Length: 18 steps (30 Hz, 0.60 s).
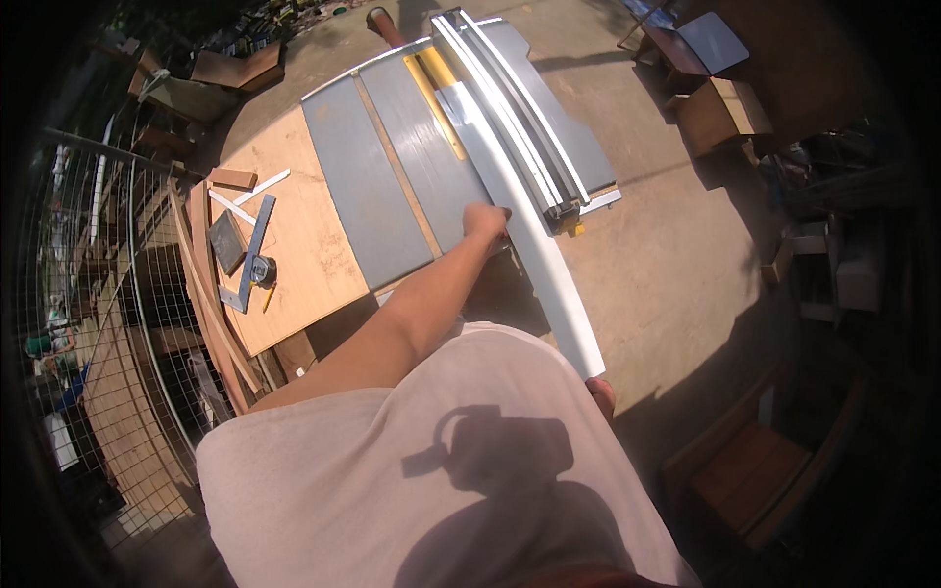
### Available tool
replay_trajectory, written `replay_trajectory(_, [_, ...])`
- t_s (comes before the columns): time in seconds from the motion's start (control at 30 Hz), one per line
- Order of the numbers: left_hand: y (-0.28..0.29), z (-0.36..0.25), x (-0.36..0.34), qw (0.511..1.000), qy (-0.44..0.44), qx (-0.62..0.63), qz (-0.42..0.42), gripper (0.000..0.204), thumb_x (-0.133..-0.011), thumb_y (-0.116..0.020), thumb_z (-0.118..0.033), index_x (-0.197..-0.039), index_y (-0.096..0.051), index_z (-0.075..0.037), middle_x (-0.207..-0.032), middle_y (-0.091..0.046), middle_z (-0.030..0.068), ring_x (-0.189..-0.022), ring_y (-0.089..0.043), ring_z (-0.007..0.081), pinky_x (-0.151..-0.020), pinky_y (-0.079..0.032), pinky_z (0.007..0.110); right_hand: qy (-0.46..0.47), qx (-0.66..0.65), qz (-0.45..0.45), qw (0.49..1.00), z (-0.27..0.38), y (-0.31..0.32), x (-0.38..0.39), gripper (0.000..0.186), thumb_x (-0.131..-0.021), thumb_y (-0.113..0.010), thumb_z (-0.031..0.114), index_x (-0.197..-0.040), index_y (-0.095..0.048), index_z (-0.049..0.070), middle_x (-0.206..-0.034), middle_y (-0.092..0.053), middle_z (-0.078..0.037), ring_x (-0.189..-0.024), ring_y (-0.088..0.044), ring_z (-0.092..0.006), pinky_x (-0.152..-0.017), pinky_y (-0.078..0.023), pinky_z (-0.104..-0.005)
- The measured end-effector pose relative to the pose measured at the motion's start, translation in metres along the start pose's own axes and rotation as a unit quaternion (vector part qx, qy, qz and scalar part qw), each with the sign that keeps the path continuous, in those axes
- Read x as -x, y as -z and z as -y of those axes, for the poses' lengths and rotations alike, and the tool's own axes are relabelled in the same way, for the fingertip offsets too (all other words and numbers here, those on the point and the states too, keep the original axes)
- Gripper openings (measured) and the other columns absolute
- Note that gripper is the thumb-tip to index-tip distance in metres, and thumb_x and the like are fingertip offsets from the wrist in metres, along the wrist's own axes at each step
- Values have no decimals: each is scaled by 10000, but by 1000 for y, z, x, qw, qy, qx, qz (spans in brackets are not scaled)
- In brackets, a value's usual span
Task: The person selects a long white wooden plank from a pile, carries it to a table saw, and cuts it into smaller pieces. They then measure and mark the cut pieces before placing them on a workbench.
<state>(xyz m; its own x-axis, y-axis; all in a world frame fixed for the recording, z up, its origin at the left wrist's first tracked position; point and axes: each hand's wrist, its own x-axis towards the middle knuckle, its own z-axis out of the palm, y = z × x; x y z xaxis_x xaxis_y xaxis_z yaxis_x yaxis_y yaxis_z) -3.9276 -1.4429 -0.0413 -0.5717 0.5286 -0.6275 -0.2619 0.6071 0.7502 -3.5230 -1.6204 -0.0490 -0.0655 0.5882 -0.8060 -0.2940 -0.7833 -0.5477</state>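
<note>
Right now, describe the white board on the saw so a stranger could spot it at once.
Find the grey table saw. Along its metal fence lies the long white board, its near end overhanging toward the person. The left hand presses it; it is the only white plank there.

Counted: one long white board point(534, 245), one grey table saw point(421, 167), one metal framing square point(250, 257), one tape measure point(263, 271), two hands point(485, 221).

An outdoor woodworking yard. A big grey table saw point(392, 186) on sunny concrete ground point(667, 255), a plywood sheet point(304, 235) with a metal square point(250, 260) and tape measure point(263, 271), wood scraps point(235, 71) piled around.
</note>
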Motion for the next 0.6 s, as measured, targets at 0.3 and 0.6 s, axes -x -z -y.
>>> replay_trajectory(0.3, [9, -10, -27, 1000, -21, 0, -21, 174, -736, -712, -61, -666, -649, 86, -611, -647, 167, -540, -662, 248, -518, -506, 373, -24, -83, 24, 996, -1, -23, -16, 255, -818, -505, 16, -1053, -491, -82, -960, -557, -164, -850, -612, -294, -732, -525, -436])
replay_trajectory(0.6, [15, -32, -32, 999, -19, -23, -36, 192, -760, -723, -101, -766, -664, 83, -705, -676, 179, -600, -680, 260, -590, -546, 378, 30, -1, -65, 997, -10, -41, -41, 158, -922, -483, 77, -1001, -557, -39, -860, -636, -129, -695, -649, -216, -645, -559, -343])
